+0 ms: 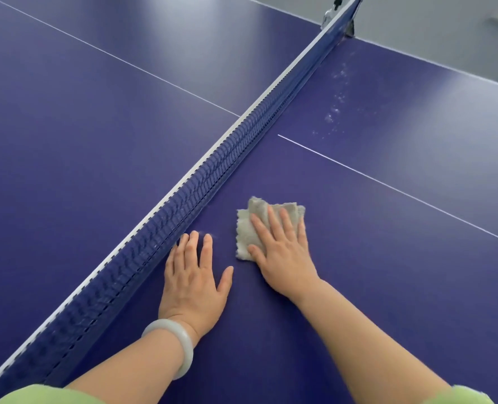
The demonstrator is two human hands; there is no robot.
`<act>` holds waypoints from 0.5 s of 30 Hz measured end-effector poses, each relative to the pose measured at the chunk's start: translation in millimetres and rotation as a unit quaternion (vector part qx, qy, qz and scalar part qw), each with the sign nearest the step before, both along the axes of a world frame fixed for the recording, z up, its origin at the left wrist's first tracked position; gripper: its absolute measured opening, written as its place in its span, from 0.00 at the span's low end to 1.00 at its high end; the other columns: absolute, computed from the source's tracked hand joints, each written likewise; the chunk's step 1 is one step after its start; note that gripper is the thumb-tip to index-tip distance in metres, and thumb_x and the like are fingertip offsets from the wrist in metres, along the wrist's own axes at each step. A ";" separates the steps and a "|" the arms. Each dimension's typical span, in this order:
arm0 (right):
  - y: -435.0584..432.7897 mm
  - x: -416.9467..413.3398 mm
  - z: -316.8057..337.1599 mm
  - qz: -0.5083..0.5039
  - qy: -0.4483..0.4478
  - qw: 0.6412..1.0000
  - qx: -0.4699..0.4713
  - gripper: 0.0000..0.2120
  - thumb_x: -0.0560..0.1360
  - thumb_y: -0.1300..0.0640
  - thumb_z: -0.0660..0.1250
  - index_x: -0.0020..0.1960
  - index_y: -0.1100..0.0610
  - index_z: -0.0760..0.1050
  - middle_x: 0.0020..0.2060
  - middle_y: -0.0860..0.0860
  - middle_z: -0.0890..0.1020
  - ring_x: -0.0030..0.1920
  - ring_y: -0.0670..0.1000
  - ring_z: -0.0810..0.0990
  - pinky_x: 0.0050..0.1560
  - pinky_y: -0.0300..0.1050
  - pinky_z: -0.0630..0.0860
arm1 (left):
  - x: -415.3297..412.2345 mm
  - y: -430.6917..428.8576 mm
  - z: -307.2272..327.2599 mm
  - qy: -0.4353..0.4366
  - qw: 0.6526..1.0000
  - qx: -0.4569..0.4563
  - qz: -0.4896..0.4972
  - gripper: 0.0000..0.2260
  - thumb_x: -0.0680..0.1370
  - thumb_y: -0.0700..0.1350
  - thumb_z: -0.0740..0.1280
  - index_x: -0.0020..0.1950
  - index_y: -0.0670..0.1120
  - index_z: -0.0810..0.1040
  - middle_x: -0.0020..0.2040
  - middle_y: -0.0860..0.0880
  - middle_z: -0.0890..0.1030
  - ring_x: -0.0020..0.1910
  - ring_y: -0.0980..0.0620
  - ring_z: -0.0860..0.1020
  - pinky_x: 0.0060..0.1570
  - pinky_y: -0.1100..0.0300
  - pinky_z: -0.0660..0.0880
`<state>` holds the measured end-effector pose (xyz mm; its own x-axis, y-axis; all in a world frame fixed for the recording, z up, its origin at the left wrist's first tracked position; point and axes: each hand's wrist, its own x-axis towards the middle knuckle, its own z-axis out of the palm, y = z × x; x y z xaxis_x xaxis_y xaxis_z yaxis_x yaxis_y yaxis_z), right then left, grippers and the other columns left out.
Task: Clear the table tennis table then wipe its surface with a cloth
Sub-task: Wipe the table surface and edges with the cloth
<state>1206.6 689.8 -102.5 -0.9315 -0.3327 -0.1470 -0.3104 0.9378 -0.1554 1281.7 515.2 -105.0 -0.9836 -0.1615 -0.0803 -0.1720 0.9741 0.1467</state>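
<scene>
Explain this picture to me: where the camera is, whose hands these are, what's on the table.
No machine here: a person wears a camera on the head, so the one picture looks down at their own hands. The blue surface is a table tennis table, crossed by its net. The left hand, a pale bracelet on its wrist, rests flat beside the net, holding nothing. The right hand presses a grey cloth flat on the table. Farther along the net lie white specks.
</scene>
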 end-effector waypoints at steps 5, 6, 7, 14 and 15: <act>85.9 -36.0 2.4 -0.066 0.009 0.997 0.048 0.29 0.81 0.37 0.44 0.80 0.40 0.43 0.80 0.46 0.43 0.79 0.51 0.40 0.75 0.59 0.31 | 0.3 0.0 -0.5 0.006 1.000 -0.004 -0.001 0.34 0.78 0.64 0.46 0.80 0.47 0.55 0.79 0.44 0.56 0.79 0.45 0.51 0.77 0.48 0.50; 121.0 -41.6 3.6 -0.135 0.000 0.989 0.064 0.28 0.82 0.39 0.45 0.80 0.42 0.43 0.80 0.47 0.43 0.79 0.51 0.40 0.75 0.60 0.31 | 0.2 0.1 -0.4 0.008 1.000 -0.004 -0.001 0.34 0.78 0.64 0.47 0.79 0.47 0.56 0.78 0.44 0.57 0.78 0.45 0.53 0.77 0.48 0.51; 153.6 -41.9 6.2 -0.200 -0.017 0.977 0.072 0.28 0.82 0.40 0.46 0.80 0.42 0.42 0.80 0.49 0.44 0.80 0.52 0.41 0.75 0.61 0.33 | -0.2 0.1 -0.6 0.010 1.000 -0.004 -0.001 0.33 0.78 0.64 0.47 0.79 0.46 0.57 0.78 0.43 0.58 0.78 0.44 0.54 0.77 0.47 0.52; 144.5 40.6 1.0 -0.336 0.003 0.941 0.031 0.31 0.82 0.41 0.51 0.81 0.47 0.45 0.80 0.54 0.47 0.79 0.57 0.44 0.76 0.62 0.39 | 0.0 -0.1 -2.5 0.001 1.000 -0.014 0.000 0.34 0.78 0.64 0.44 0.80 0.47 0.55 0.78 0.44 0.56 0.78 0.44 0.52 0.77 0.48 0.50; 115.2 49.8 -0.5 -0.282 0.016 0.959 0.035 0.31 0.82 0.41 0.51 0.81 0.47 0.45 0.80 0.55 0.47 0.79 0.58 0.44 0.76 0.62 0.37 | -0.4 -0.4 -2.7 0.001 1.000 -0.013 -0.002 0.34 0.78 0.64 0.44 0.80 0.47 0.55 0.79 0.44 0.56 0.78 0.44 0.51 0.77 0.48 0.50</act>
<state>1256.4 805.0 -103.0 -0.9646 0.2358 -0.1181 0.2463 0.9655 -0.0844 1281.3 514.8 -107.7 -0.9844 -0.1601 -0.0735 -0.1682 0.9781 0.1224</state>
